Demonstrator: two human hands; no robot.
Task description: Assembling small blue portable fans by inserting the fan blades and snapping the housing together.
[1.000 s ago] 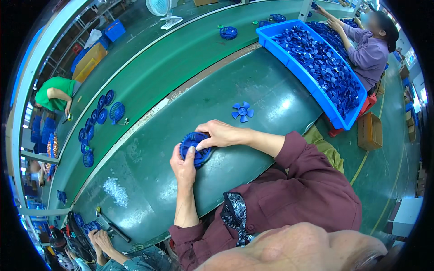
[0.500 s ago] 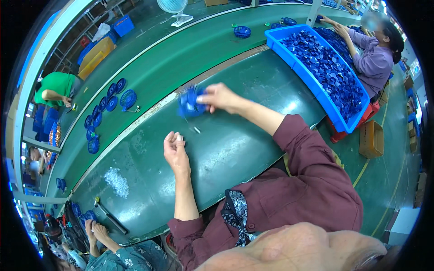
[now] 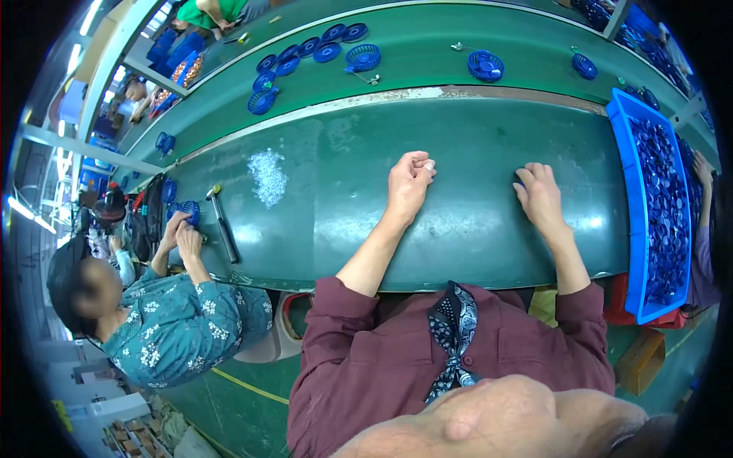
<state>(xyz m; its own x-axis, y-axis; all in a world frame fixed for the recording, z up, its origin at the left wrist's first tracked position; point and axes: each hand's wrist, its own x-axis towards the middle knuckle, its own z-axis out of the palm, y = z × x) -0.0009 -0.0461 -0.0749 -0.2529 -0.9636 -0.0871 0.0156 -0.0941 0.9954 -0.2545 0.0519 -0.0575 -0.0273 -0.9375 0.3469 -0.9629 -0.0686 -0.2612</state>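
My left hand (image 3: 410,185) is over the middle of the green worktable (image 3: 359,175). Its fingers are curled in against the thumb, and whatever they hold, if anything, is hidden. To the right of it my right hand (image 3: 540,195) is low over the same surface, nearest the blue tray. Its fingers bend loosely downward and the thumb stands apart, with nothing seen in the grasp. Beyond both hands, a round blue slatted plastic part (image 3: 485,66) lies on the green conveyor belt (image 3: 420,61), a small pale piece beside it.
A blue tray (image 3: 640,229) heaped with dark blue discs stands at the right. Small clear pieces (image 3: 267,177) lie in a pile to the left, near a hammer (image 3: 221,221). More blue round parts (image 3: 308,47) sit on the belt. At the left a co-worker (image 3: 183,313) handles blue parts.
My right hand has let go of the blue slatted part and come back over the table, right of my left hand. The whole view has turned, bringing the left-hand co-worker further in.
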